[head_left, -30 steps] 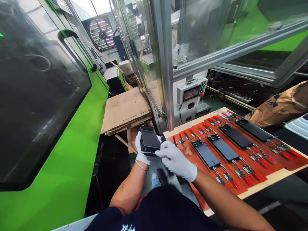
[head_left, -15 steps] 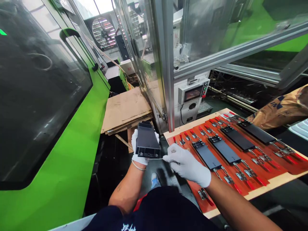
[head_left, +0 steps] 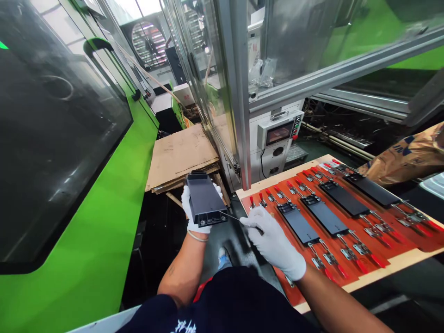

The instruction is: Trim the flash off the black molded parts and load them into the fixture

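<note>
Right, closest to us, the left gloved hand (head_left: 194, 215) grips a black plastic housing (head_left: 204, 199), held tilted at twelve o'clock. The right gloved hand (head_left: 274, 243), at one o'clock, pinches a thin metal pick (head_left: 231, 216), its tip touching the housing's end. Further out at two o'clock sits a red fixture board (head_left: 388, 270), with black plates (head_left: 324, 215) held under toggle clamps (head_left: 357, 249). Beyond the housing we see stacked cardboard (head_left: 180, 159), and a green machine (head_left: 79, 194) runs along ten o'clock.
</note>
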The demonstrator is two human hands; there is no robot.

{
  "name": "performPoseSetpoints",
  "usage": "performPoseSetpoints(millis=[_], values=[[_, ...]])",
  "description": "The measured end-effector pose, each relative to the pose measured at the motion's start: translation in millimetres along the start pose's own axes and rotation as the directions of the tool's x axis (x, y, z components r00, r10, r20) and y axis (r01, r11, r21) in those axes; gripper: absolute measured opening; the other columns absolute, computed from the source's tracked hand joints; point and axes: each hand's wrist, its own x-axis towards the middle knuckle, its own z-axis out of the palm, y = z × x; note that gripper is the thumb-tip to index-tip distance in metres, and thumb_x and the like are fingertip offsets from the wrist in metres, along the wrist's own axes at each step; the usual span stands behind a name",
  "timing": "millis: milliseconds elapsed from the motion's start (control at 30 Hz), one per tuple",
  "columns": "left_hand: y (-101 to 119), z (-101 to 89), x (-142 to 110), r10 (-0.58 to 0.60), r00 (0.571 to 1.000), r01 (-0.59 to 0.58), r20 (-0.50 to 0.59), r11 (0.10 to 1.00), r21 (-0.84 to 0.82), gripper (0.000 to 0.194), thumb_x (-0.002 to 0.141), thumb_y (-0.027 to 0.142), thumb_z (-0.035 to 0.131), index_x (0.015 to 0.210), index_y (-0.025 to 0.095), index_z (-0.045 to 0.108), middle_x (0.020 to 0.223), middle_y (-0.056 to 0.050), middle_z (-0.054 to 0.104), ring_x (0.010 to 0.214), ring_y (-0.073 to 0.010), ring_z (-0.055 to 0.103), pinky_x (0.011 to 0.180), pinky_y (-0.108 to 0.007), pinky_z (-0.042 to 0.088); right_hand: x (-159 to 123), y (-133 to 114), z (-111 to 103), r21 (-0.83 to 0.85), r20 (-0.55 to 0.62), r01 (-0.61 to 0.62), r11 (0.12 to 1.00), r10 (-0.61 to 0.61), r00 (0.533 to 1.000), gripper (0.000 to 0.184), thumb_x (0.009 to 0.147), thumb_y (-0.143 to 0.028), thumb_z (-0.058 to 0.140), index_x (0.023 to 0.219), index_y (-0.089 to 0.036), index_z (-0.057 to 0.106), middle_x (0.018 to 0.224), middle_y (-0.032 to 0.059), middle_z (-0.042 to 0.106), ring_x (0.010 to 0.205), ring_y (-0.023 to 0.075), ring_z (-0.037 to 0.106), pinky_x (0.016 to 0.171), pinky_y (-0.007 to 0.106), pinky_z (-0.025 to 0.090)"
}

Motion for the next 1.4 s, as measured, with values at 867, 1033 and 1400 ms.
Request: performPoseSetpoints(millis=[867,1033,1400], values=[[40,33.6,-29,0.558,0.781,-0.603,0.281,0.791,0.104,0.071,0.078,0.070,0.057,0.128,0.021,0.063,0.116,-0.007,0.071,0.090,-0.0218,0.065,0.080,-0.035,0.053,3,-33,23,0.031,-0.046,-0.131,0.991,0.132,0.990,0.021,0.091,-0.010,0.044,0.077,-0.021,0.053,0.077,0.0003,0.050,0.069,0.0131,0.052,0.064,0.026,0.045],[43,31.8,-33,0.576,0.762,-0.623,0.296,0.777,0.092,0.063,0.078,0.068,0.058,0.123,0.024,0.065,0.116,-0.005,0.071,0.094,-0.0232,0.066,0.081,-0.036,0.055,1,-37,26,0.076,-0.049,-0.163,0.984,0.167,0.985,0.021,0.091,-0.013,0.043,0.075,-0.021,0.056,0.076,0.0008,0.051,0.068,0.0139,0.052,0.065,0.027,0.045],[44,16.9,-29,0.574,0.758,-0.620,0.310,0.782,0.066,0.069,0.076,0.067,0.060,0.129,0.023,0.060,0.121,-0.009,0.070,0.101,-0.0270,0.067,0.089,-0.040,0.054,-6,-55,24,0.248,0.090,-0.192,0.949,0.175,0.980,0.026,0.095,-0.019,0.048,0.071,-0.020,0.057,0.073,-0.0016,0.047,0.064,0.0107,0.049,0.060,0.023,0.043]])
